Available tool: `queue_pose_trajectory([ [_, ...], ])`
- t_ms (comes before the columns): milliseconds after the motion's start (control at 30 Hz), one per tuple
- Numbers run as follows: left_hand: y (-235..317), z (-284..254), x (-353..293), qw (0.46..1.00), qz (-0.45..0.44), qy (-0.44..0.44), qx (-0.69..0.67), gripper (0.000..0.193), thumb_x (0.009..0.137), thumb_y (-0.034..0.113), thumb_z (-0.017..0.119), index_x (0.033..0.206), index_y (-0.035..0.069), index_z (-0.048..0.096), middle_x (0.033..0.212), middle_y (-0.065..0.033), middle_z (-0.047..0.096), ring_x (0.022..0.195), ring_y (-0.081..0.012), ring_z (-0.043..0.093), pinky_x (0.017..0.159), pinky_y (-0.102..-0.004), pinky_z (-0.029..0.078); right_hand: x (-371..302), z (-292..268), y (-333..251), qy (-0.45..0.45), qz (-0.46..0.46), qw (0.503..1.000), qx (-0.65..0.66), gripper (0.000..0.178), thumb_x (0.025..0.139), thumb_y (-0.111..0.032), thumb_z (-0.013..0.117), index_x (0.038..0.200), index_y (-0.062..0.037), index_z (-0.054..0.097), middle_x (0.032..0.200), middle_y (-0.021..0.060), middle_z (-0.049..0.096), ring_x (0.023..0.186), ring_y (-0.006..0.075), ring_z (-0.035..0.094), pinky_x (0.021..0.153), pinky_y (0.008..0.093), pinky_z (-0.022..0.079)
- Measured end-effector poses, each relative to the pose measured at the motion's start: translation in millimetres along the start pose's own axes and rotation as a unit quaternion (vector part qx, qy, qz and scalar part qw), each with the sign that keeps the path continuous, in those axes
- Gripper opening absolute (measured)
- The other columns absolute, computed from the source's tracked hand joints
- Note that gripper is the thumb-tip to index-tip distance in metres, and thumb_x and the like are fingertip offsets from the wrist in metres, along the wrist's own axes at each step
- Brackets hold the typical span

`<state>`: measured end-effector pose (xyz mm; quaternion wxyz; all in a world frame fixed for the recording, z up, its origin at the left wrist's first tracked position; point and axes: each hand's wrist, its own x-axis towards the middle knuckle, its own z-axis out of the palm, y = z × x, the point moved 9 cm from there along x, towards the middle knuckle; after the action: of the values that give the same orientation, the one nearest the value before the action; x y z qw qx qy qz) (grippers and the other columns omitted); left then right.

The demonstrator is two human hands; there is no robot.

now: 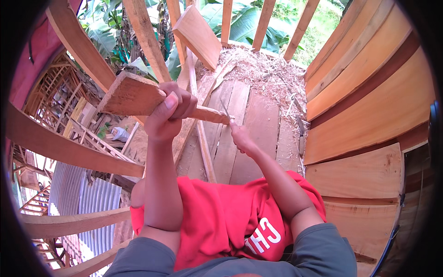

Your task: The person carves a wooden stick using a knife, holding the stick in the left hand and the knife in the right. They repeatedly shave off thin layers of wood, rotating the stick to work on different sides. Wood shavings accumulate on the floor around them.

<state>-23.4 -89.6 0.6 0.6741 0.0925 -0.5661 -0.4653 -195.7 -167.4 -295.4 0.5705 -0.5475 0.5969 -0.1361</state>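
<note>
My left hand [171, 111] is closed around a paddle-shaped piece of wood [130, 95], where the broad flat part narrows into a handle. The handle points right, toward my right hand [242, 138], and its tip looks rough and cut. In my right hand is a knife, its fingers closed round a grip they hide. The thin knife blade [224, 108] slants up and left past the handle's tip. Blade and wood look to be touching, though I cannot be sure. Red cloth [217, 212] covers my lap below both forearms.
Curly wood shavings [263, 69] lie over the far plank floor [240, 159]. A thick board [198, 37] leans by the far posts. Near the right plank wall [364, 92] lies a long dark-bladed tool [301, 136]. Slatted rails [69, 134] stand on the left, with corrugated metal sheets [99, 194] beyond.
</note>
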Motion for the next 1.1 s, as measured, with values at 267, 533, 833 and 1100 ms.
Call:
queue_pose_trajectory([
  [267, -5, 45, 12, 0.992, -0.008, -0.129, -0.015, 0.04, 0.082, 0.02, 0.061, 0.055, 0.013, 0.032, 0.041, 0.0053, 0.023, 0.032, -0.0102, 0.02, 0.035, -0.0268, 0.017, 2, -14, 36, 0.029, 0.137, 0.99, -0.021, 0.063, 0.096, -0.04, 0.027, 0.093, 0.0145, 0.059, 0.077, 0.0296, 0.064, 0.077, 0.0399, 0.064, 0.076, 0.0465, 0.047],
  [533, -14, 59, 17, 0.984, -0.027, -0.168, -0.06, 0.04, 0.077, 0.018, 0.067, 0.052, 0.012, 0.036, 0.039, 0.0051, 0.027, 0.031, -0.0092, 0.021, 0.036, -0.0251, 0.016, -3, -13, -30, -0.001, -0.067, 0.996, 0.059, 0.04, 0.093, -0.034, 0.031, 0.064, -0.0087, 0.044, 0.049, -0.0008, 0.036, 0.037, 0.0118, 0.028, 0.034, 0.0334, 0.023],
  [833, 1, 39, 9, 0.993, 0.007, -0.114, 0.014, 0.04, 0.079, 0.019, 0.061, 0.055, 0.013, 0.03, 0.04, 0.0061, 0.021, 0.032, -0.0088, 0.018, 0.036, -0.0263, 0.014, -17, -57, -31, 0.006, -0.034, 0.995, 0.098, 0.05, 0.096, -0.047, 0.044, 0.095, -0.0003, 0.061, 0.062, 0.0017, 0.046, 0.046, 0.0132, 0.043, 0.04, 0.0286, 0.037],
  [1100, 2, 25, 10, 0.996, 0.014, -0.085, 0.003, 0.04, 0.082, 0.018, 0.059, 0.056, 0.012, 0.03, 0.042, 0.0045, 0.021, 0.034, -0.0093, 0.017, 0.037, -0.0268, 0.015, 2, -31, 28, 0.092, 0.032, 0.995, 0.012, 0.051, 0.097, -0.04, 0.043, 0.087, 0.005, 0.064, 0.072, 0.0161, 0.063, 0.063, 0.0257, 0.062, 0.062, 0.042, 0.047],
])
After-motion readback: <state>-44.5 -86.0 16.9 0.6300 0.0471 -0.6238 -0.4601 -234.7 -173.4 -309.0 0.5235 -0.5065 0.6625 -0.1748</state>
